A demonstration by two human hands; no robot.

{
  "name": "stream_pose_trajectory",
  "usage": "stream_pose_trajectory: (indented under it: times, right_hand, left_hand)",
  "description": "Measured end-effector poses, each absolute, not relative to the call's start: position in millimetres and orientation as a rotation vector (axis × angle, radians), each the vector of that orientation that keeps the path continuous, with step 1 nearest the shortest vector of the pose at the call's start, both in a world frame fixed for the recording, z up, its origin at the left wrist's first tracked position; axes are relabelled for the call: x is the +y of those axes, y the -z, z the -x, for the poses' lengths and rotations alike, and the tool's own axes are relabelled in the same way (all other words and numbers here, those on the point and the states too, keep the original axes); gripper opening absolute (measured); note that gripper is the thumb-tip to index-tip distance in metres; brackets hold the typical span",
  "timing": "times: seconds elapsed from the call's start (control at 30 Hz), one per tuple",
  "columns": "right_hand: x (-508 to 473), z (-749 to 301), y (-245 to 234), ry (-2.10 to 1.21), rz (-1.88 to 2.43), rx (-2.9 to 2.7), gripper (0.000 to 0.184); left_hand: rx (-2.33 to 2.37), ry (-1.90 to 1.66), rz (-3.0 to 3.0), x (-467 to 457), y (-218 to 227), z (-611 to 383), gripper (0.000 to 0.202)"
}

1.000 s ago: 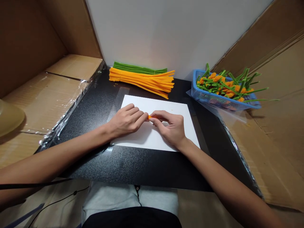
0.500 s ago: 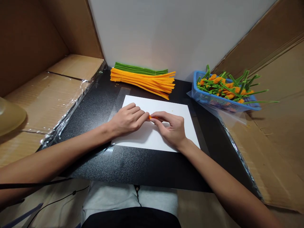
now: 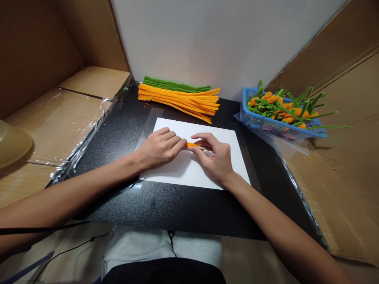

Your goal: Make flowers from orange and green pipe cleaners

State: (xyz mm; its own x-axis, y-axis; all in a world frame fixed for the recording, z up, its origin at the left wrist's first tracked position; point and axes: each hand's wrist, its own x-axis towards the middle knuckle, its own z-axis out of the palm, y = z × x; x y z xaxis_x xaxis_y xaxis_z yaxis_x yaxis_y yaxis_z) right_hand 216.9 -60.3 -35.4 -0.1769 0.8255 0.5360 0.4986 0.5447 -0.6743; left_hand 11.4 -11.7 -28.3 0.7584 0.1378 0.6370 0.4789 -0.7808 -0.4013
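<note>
A short orange pipe-cleaner piece (image 3: 192, 145), looking tightly wound, bridges my two hands above a white sheet of paper (image 3: 166, 173). My left hand (image 3: 162, 148) is closed around its left end, knuckles up, and hides that end. My right hand (image 3: 214, 156) has its thumb against the piece from below, while the index finger is raised and apart from the thumb. Something thin and pale shows between those fingers, too small to make out. Behind the paper lie a bundle of orange pipe cleaners (image 3: 180, 101) and a bundle of green pipe cleaners (image 3: 174, 84).
A blue basket (image 3: 266, 122) at the back right holds green stems with orange ends, several poking over its rim. A plastic bag (image 3: 291, 145) lies under it. Cardboard (image 3: 59, 118) flanks the black table (image 3: 166, 209) on both sides. A white wall rises behind.
My right index finger has lifted away from the thumb, and more of the orange piece shows between the hands. My left hand keeps its grip in place.
</note>
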Motion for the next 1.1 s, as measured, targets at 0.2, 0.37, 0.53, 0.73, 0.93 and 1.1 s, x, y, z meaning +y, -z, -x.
stream_pose_trajectory:
  times: [0.2, 0.37, 0.53, 0.73, 0.93, 1.1]
  right_hand:
    - [-59, -219, 35, -0.490, 1.083, -1.835, 0.012]
    - [-58, -219, 36, -0.510, 1.086, -1.831, 0.014]
    - [-58, -219, 36, -0.515, 1.076, -1.826, 0.014]
    - [-58, -219, 34, -0.498, 1.091, -1.835, 0.015]
    - [-59, -219, 33, -0.482, 1.069, -1.833, 0.011]
    - [-59, -220, 33, -0.447, 1.047, -1.889, 0.007]
  left_hand:
    - [-0.445, 0.779, 2.424, -10, 31, -9, 0.021]
    - [-0.455, 0.782, 2.460, -9, 32, -8, 0.020]
    - [-0.471, 0.781, 2.463, -8, 33, -8, 0.021]
    - [-0.509, 0.859, 2.561, -7, 34, -7, 0.020]
    - [-0.659, 0.947, 2.606, -6, 39, -7, 0.022]
    - [-0.675, 0.998, 2.697, -5, 42, -8, 0.024]
